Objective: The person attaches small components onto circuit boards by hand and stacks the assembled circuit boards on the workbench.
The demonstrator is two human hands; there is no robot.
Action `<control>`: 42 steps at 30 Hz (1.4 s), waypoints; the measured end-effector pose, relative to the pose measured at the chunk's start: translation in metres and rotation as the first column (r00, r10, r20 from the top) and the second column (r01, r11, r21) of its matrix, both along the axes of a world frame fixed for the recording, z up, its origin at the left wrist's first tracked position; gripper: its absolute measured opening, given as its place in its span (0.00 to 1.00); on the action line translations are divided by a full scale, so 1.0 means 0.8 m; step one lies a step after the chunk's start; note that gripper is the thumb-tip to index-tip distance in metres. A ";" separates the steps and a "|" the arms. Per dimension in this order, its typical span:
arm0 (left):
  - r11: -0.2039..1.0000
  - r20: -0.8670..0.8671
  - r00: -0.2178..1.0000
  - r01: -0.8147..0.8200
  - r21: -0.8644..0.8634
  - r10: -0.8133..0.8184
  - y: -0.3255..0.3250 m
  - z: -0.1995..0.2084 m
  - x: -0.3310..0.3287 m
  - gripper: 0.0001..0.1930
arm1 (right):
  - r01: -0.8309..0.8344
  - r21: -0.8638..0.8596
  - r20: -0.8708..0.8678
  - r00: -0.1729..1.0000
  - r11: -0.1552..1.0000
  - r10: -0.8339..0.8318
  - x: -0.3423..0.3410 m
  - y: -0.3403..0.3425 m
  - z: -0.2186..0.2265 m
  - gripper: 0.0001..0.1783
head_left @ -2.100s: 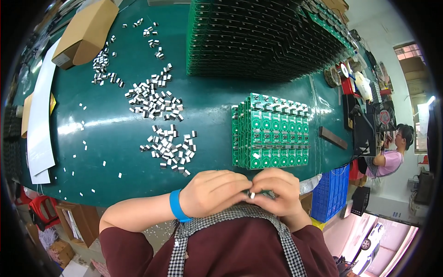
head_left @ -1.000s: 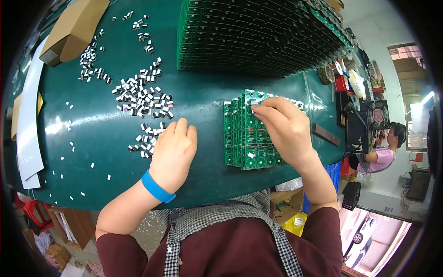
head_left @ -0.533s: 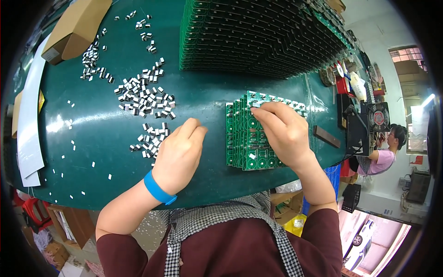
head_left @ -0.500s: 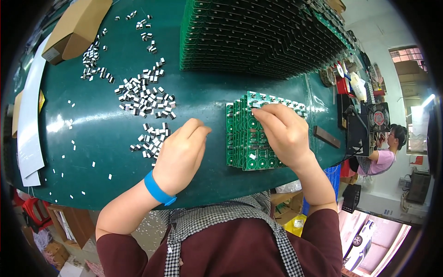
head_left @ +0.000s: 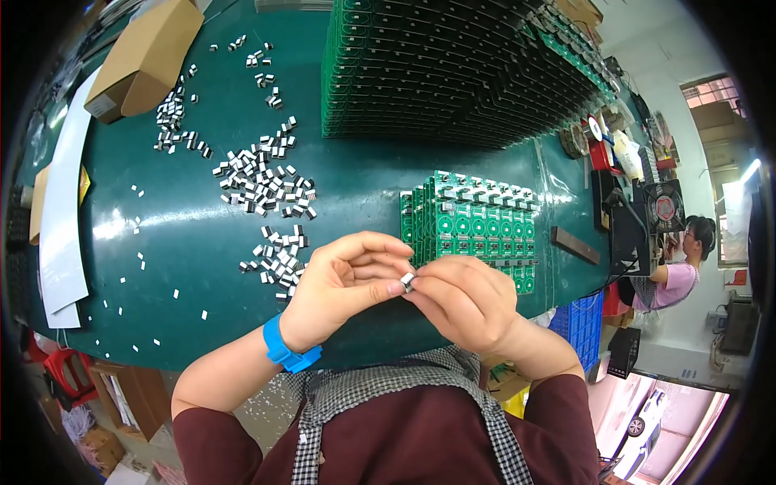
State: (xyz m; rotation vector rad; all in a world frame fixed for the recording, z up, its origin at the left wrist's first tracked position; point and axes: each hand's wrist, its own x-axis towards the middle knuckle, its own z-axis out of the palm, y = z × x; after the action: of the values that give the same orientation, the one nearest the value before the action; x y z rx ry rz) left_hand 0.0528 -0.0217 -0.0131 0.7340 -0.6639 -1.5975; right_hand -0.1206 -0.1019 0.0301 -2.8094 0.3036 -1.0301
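My left hand point(head_left: 343, 279) and my right hand point(head_left: 467, 301) meet just short of the green circuit boards. Between their fingertips is a small dark component with a white top point(head_left: 407, 282). The left thumb presses one side of it, and the right thumb and fingers pinch the other. Beyond the right hand lies a stack of circuit boards point(head_left: 485, 228), with a row of white-topped components along its far side. Loose components of the same kind point(head_left: 267, 182) are heaped to the left, and a smaller heap point(head_left: 279, 260) lies close to my left hand.
A tall block of stacked circuit boards point(head_left: 436, 77) stands at the far side of the green table point(head_left: 194, 267). Further left are a cardboard box point(head_left: 145, 61) and white sheets point(head_left: 66, 218). A dark bar point(head_left: 575, 245) lies right of the boards. Another person point(head_left: 677, 275) sits at far right.
My right hand has left the boards and come back toward me. My left hand has moved right to meet it, and the component now shows between their fingertips.
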 end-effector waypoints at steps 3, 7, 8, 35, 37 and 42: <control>0.999 0.083 0.996 -0.020 -0.035 0.023 0.004 0.001 0.000 0.17 | 0.000 0.257 0.001 1.000 0.966 0.000 -0.002 0.004 0.007 0.16; 0.996 0.106 0.994 -0.030 -0.083 0.039 0.009 0.004 -0.004 0.14 | 0.008 0.522 -0.002 1.000 0.853 -0.008 -0.007 0.003 0.011 0.14; 0.996 0.107 0.993 -0.030 -0.085 0.039 0.008 0.005 -0.004 0.14 | 0.011 0.547 0.006 1.000 0.837 -0.017 -0.008 0.004 0.010 0.13; 0.704 0.587 0.601 0.056 -0.708 0.542 0.007 -0.002 -0.008 0.09 | -0.141 0.425 0.121 0.988 0.894 0.099 -0.020 0.006 0.006 0.14; 0.619 0.553 0.532 0.068 -0.782 0.641 0.009 -0.004 -0.009 0.11 | -0.181 0.418 0.131 0.982 0.890 0.139 -0.019 0.009 0.004 0.14; 0.514 0.489 0.531 0.114 -0.850 0.692 0.008 -0.010 -0.010 0.12 | -0.214 0.443 0.136 0.976 0.871 0.171 -0.020 0.008 0.004 0.14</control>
State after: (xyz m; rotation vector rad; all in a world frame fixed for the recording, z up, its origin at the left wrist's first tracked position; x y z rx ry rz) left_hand 0.0449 -0.0153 -0.0213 0.7640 -1.6897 -0.3023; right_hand -0.1369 -0.0952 0.0335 -2.3087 0.2131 -0.9008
